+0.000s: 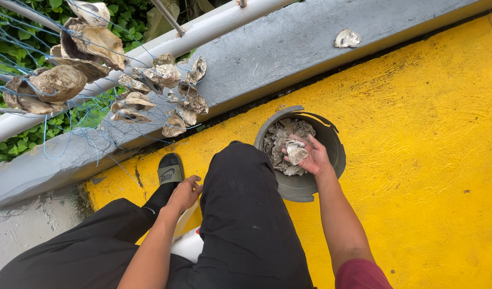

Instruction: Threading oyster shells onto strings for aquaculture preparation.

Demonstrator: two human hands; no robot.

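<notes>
My right hand reaches into a grey bucket standing on the yellow floor and grips a pale oyster shell. More oyster shells fill the bucket. My left hand rests between my knees against my black trousers, fingers curled, holding nothing that I can see. Strings of oyster shells hang on thin blue line to the upper left, with bigger shells closest to the camera.
A grey concrete kerb runs diagonally, with a single shell lying on it. White rails and green leaves lie beyond. My sandalled foot stands by the kerb. A white container sits under my legs.
</notes>
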